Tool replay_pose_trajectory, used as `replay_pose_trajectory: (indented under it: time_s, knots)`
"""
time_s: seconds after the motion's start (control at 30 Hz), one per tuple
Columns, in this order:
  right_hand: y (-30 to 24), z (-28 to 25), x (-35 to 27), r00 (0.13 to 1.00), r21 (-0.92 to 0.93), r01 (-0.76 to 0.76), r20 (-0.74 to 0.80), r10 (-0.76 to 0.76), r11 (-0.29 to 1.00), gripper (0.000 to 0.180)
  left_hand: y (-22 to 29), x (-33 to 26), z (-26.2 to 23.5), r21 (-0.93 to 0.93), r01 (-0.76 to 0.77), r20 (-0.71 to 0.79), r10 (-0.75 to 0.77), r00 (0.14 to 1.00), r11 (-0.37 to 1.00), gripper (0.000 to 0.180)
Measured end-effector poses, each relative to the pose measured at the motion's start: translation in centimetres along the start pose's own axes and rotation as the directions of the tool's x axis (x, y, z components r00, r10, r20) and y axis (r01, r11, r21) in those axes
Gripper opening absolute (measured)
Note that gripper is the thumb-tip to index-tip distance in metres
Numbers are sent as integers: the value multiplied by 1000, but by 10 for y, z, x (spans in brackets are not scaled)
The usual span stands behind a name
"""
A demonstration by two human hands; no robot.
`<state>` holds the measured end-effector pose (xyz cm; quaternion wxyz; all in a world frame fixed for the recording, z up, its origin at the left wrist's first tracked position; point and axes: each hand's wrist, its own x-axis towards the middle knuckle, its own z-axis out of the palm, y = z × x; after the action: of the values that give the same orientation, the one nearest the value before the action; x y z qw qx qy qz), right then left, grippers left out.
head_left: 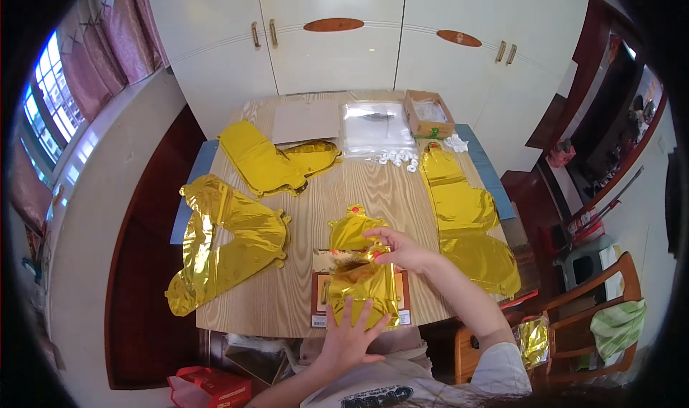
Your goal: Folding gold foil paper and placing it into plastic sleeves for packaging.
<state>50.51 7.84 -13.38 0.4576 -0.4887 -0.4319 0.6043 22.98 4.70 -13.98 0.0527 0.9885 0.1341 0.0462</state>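
A gold foil balloon [359,279], uninflated and partly folded, lies over a printed card with a red-brown border [318,282] at the table's near edge. My left hand [348,336] rests flat on its lower part with fingers spread. At its upper right edge, my right hand [398,250] pinches the foil between thumb and fingers. Just beyond the card, more gold foil with a red dot on its tab [355,210] sticks out; whether it is the same piece I cannot tell.
Flat gold foil balloons lie at the left [230,236], far left [258,157] and right [466,221]. Along the back are a grey-beige board [306,121], a stack of clear plastic bags [375,124], small white rings [398,158] and a cardboard box [430,114]. A wooden chair [631,286] stands right.
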Motion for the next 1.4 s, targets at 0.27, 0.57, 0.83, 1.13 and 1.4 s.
replay_pose_trajectory:
  time_s: [0.27,0.57,0.83,1.13,1.4]
  knots:
    - [11,-12,6,982,-351,180,19,-186,919,50,0,0,1,23,-11,10,10,1000,1000,97]
    - [14,6,-5,807,-897,263,3,-590,355,39,1,1,1,8,3,23,-3,1000,1000,95]
    - [27,61,-88,918,-971,222,180,-352,83,44,2,2,1,-2,25,66,-25,998,1000,98]
    - [30,27,-68,959,-975,220,221,-179,-23,62,1,2,2,35,8,32,-9,999,999,97]
    - [21,-6,-25,893,-989,-86,-22,-450,-123,65,2,1,-2,27,12,28,-13,1000,1000,98]
